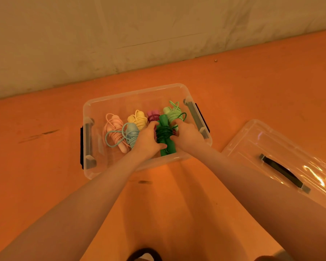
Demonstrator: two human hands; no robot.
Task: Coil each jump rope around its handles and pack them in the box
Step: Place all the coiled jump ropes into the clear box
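Rope in hand: dark green jump rope [165, 135], its cord wound in tight loops round the two handles, was held inside the clear box [132, 95], toward the right end, handles pointing away from the person.
Left grip: left hand [149, 140] curled on the bundle's left side, thumb near the lower handle, fingers against the coils.
Right grip: right hand [187, 131] closed on the bundle's right side, fingertips on the wound cord.
Other ropes: light green rope [172, 113] lay just beyond the right hand; magenta rope [152, 115] sat beside the dark green one, partly hidden by it; yellow rope [138, 119] lay left of that; light blue rope [129, 134] rested in front of the yellow, a loose loop trailing left; pink rope [113, 129] lay farthest left. All were coiled and inside the box.
Box: it stood open on the orange floor [45, 166], grey latches at both short ends.
Lid: clear lid [282, 147] with a dark handle lay on the floor to the right, apart from the box.
Background: pale wall [102, 34] ran behind the box.
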